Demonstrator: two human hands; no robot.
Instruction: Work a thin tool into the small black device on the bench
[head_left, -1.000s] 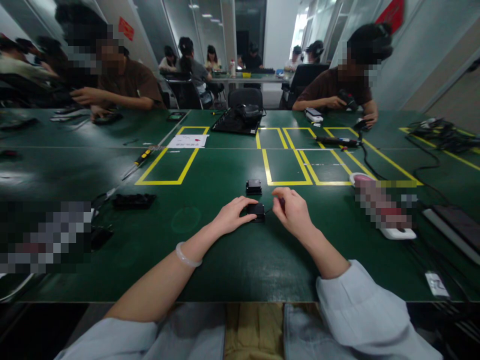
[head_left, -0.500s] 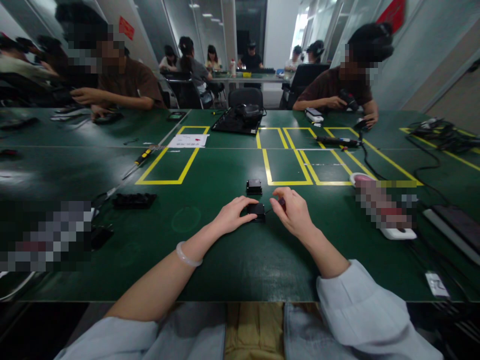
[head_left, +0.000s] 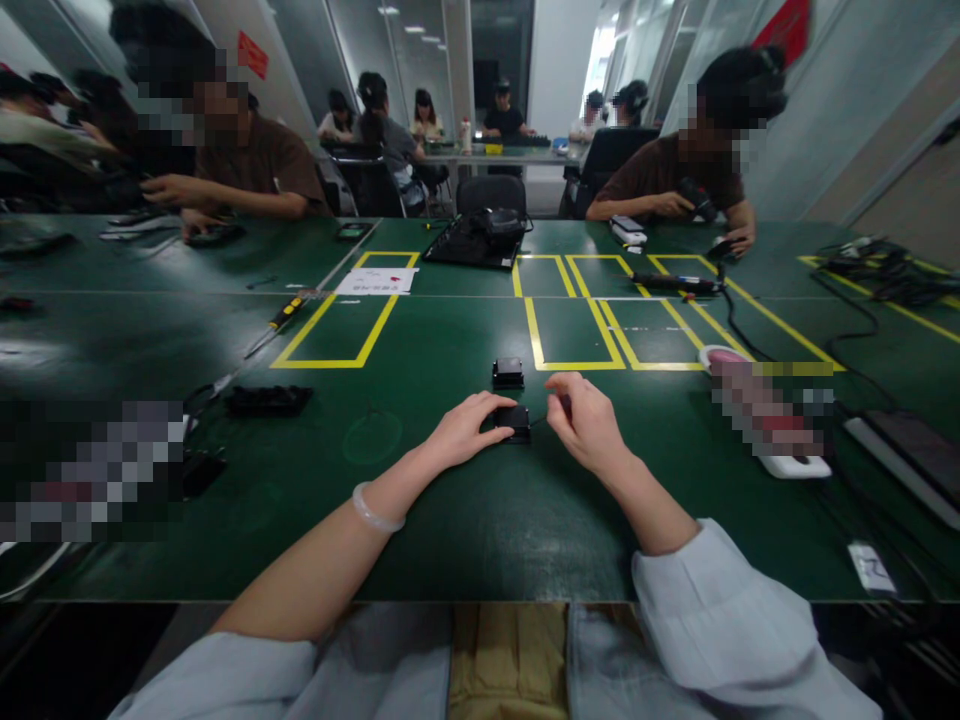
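Note:
On the green table, my left hand [head_left: 471,430] grips a small black box-shaped part [head_left: 517,426] between thumb and fingers, holding it against the tabletop. My right hand [head_left: 589,422] is closed in a pinch round the dark handle of what looks like a small screwdriver [head_left: 540,421]. Its thin shaft points left and its end meets the right side of the black part. The fingers hide most of the handle. Just beyond my left hand lies a second black box-shaped part [head_left: 508,373], touched by neither hand.
A dark ribbed piece [head_left: 268,401] and a yellow-black screwdriver [head_left: 288,313] lie to the left. A phone-like white-edged object [head_left: 795,466] is on the right, with cables beyond. A black tray [head_left: 469,248] stands at the back. Two co-workers sit across the table.
The fingers of my right hand have shifted slightly round the screwdriver handle. My left hand and both black parts stay where they were.

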